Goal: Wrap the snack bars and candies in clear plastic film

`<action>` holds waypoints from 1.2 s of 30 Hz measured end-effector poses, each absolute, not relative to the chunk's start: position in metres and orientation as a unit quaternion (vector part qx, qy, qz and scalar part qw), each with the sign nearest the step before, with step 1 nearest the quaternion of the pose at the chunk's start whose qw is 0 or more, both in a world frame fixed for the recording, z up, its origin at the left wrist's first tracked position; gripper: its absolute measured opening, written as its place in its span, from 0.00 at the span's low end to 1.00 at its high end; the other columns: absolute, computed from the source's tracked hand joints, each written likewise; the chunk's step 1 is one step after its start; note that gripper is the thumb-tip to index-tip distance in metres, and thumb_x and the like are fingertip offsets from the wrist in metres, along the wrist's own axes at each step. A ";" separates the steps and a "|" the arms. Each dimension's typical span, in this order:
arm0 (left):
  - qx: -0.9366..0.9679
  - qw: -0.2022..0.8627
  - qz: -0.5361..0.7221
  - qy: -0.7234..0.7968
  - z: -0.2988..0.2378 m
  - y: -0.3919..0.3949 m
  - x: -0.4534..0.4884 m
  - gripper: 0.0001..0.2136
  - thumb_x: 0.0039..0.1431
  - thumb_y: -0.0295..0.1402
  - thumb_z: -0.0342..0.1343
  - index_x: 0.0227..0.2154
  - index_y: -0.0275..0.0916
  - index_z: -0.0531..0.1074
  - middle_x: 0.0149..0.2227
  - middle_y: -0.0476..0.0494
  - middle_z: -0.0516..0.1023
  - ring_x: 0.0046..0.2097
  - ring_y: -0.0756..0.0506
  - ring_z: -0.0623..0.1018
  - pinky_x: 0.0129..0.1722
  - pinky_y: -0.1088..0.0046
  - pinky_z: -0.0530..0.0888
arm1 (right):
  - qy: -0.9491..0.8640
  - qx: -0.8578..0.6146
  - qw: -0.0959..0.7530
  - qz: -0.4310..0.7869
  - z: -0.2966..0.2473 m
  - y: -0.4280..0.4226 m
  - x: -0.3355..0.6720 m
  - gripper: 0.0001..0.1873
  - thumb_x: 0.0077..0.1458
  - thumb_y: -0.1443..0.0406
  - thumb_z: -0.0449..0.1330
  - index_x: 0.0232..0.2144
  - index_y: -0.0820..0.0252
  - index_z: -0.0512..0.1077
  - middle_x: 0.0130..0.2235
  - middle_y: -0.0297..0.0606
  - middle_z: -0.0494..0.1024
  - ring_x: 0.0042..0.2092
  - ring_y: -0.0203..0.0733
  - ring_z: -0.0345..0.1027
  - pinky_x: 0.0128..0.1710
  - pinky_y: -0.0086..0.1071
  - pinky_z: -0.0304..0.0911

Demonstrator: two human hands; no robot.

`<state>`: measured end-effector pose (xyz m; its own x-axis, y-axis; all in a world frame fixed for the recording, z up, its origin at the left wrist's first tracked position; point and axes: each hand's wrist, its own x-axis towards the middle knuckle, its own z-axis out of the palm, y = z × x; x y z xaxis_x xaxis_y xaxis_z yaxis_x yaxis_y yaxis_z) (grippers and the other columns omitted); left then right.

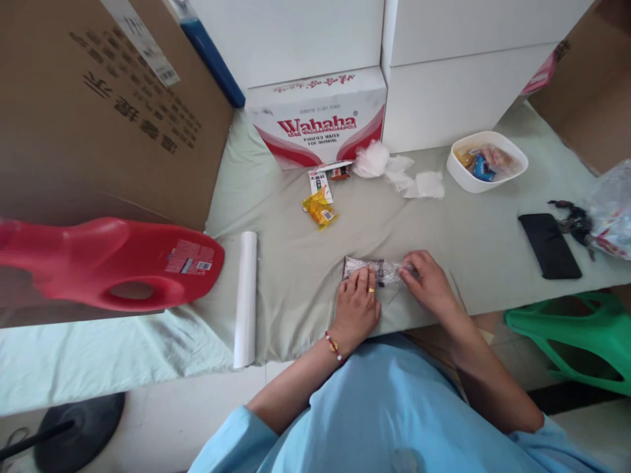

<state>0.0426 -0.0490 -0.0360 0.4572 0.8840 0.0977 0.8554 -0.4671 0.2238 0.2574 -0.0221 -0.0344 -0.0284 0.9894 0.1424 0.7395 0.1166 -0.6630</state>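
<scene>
A small dark snack packet in clear film [367, 268] lies on the grey-green cloth near the table's front edge. My left hand [355, 307], with a ring and a red bead bracelet, presses its fingers flat on the packet's left part. My right hand [428, 284] pinches the clear film at the packet's right end. Farther back lie a yellow snack packet [320, 211], a white sachet [319, 182] and a small dark red packet [340, 173].
A roll of clear film [245, 295] lies at the left beside a red jug [113, 263]. A Wahaha carton [320, 118], crumpled tissues [399, 171], a white bowl of snacks [487, 161], a black phone [549, 245], keys [572, 220] and cardboard boxes [98, 112] surround the cloth.
</scene>
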 end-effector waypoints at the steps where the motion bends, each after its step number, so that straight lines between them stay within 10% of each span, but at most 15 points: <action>1: 0.852 0.070 0.101 0.509 -0.037 -0.049 0.042 0.34 0.63 0.31 0.55 0.72 0.33 0.59 0.67 0.25 0.71 0.66 0.32 0.71 0.61 0.52 0.70 | -0.680 -0.627 0.295 0.241 -0.029 -0.018 0.256 0.07 0.65 0.59 0.59 0.37 0.55 0.74 0.38 0.41 0.79 0.38 0.46 0.73 0.40 0.37 0.68; 16: 0.837 0.196 0.261 0.440 -0.038 -0.056 -0.007 0.16 0.64 0.29 0.54 0.53 0.40 0.77 0.58 0.34 0.80 0.67 0.36 0.73 0.71 0.41 0.64 | -0.781 -0.593 0.104 0.164 -0.005 0.022 0.146 0.11 0.72 0.63 0.56 0.44 0.60 0.79 0.46 0.50 0.79 0.46 0.50 0.72 0.44 0.38 0.67; 25: 0.717 0.221 0.382 0.540 -0.040 -0.061 -0.044 0.09 0.68 0.26 0.53 0.38 0.43 0.78 0.40 0.45 0.83 0.48 0.44 0.80 0.51 0.60 0.79 | -0.806 -0.569 0.128 0.102 -0.027 -0.018 0.137 0.37 0.62 0.54 0.69 0.67 0.64 0.67 0.62 0.56 0.72 0.59 0.61 0.62 0.57 0.51 0.62; 31: 0.643 0.299 0.432 0.557 -0.032 -0.049 -0.025 0.08 0.71 0.33 0.55 0.44 0.43 0.79 0.46 0.42 0.80 0.52 0.43 0.79 0.57 0.60 0.76 | -0.769 -0.574 0.231 0.161 -0.007 -0.002 0.155 0.20 0.65 0.64 0.61 0.58 0.61 0.76 0.55 0.52 0.77 0.55 0.58 0.67 0.55 0.49 0.65; 36: 0.512 0.462 0.445 0.572 -0.029 -0.043 -0.010 0.20 0.69 0.47 0.58 0.59 0.44 0.73 0.61 0.36 0.74 0.61 0.40 0.77 0.53 0.62 0.79 | -0.596 -0.545 0.399 0.435 -0.001 0.007 0.186 0.16 0.66 0.58 0.58 0.50 0.57 0.79 0.44 0.41 0.82 0.43 0.45 0.74 0.43 0.37 0.69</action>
<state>-0.0098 -0.0433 -0.0291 -0.0488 0.9961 -0.0734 0.1740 0.0808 0.9814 0.1855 0.0069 -0.0012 -0.0877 0.9961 0.0019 0.3017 0.0284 -0.9530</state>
